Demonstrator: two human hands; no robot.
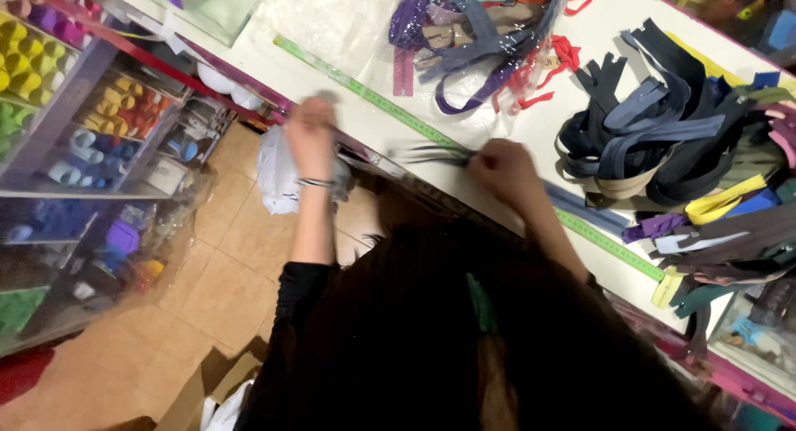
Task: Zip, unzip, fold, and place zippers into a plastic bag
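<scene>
My right hand [506,172] is closed on the end of a few dark zippers [435,155], which lie flat on the white counter [531,116] and point left. They rest beside a green measuring tape [390,107] that runs along the counter's near edge. My left hand [311,136] is at that edge, further left and apart from the zippers. It is blurred with its fingers curled, and I cannot tell whether it holds anything. A bracelet sits on its wrist.
A heap of dark, blue and yellow zippers [655,141] lies at the right. A clear bag of coloured zippers [481,33] lies at the back. Shelves of thread spools [50,74] stand left. A white plastic bag [278,178] hangs below the counter, above a tiled floor.
</scene>
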